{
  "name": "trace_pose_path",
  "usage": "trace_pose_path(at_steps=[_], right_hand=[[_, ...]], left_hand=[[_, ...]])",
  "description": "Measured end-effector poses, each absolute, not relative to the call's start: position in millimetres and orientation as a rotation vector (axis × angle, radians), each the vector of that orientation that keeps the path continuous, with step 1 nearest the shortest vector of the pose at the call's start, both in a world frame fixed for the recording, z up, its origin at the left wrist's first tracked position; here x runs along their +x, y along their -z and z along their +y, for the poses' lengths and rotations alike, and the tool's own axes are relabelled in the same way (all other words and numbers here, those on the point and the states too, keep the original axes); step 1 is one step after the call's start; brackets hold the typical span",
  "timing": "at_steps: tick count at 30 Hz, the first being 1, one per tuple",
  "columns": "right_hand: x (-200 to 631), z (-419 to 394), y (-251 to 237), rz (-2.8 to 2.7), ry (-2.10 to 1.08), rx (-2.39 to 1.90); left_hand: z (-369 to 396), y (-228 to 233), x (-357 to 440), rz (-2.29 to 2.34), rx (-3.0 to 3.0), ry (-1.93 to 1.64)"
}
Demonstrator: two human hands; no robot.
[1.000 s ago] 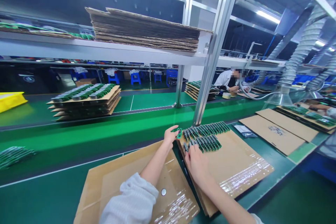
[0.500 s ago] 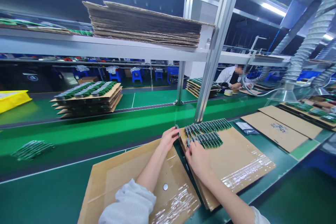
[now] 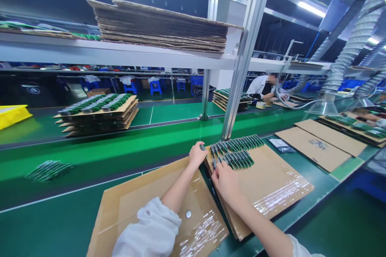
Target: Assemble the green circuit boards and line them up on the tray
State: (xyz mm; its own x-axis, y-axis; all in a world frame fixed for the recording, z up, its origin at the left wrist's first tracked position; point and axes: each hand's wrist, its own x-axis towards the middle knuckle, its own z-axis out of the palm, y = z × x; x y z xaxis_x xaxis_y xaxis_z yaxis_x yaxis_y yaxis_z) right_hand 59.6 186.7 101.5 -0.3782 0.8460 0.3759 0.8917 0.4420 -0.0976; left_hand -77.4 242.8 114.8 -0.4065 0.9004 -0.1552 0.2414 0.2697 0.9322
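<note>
At the near edge of the green conveyor belt (image 3: 120, 150), two cardboard sheets lie before me: the left cardboard sheet (image 3: 144, 200) is bare, and the right cardboard sheet (image 3: 271, 184) carries two rows of small green circuit boards (image 3: 237, 152) along its far edge. Most of the right sheet's surface is free, with open belt beyond it. My left hand (image 3: 197, 154) is curled, fingertips pinched together on one small board at the left end of the rows. My right hand (image 3: 224, 178) lies flat on the right sheet, fingers close together, tips touching the nearer row's left end.
</note>
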Motion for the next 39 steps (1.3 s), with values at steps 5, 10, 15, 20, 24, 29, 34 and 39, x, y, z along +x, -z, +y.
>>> trace_pose_path(at_steps=[5, 10, 15, 20, 24, 29, 34, 39], right_hand=[[62.3, 187.1, -99.1, -2.317, 0.156, -1.451], [66.0, 187.8, -97.1, -2.3, 0.14, -1.414], [66.8, 187.9, -96.0, -2.259, 0.114, -1.404], [66.9, 188.6, -95.8, -2.21, 0.076, -1.396], [74.8, 183.6, -97.1, -2.172, 0.011, -1.374], [100.0, 165.9, -94.6, -2.072, -0.274, -1.314], [111.9, 159.4, -87.2, -2.179, -0.333, -1.298], [103.7, 171.9, -84.4, -2.182, -0.247, -1.4]], left_hand=[[250.5, -120.7, -69.6, 1.878, 1.189, -1.062], [258.7, -122.6, -67.2, 1.795, 1.148, -0.964], [258.7, -117.4, -71.2, 1.693, 1.122, -0.975], [252.7, -109.4, -74.5, 1.645, 1.157, -1.075], [248.8, -104.1, -78.1, 1.676, 1.206, -1.154], [234.3, -99.7, -83.9, 1.747, 1.305, -1.24], [203.4, -88.9, -67.7, 1.691, 1.416, -1.252], [186.9, -85.2, -48.6, 1.644, 1.482, -1.192]])
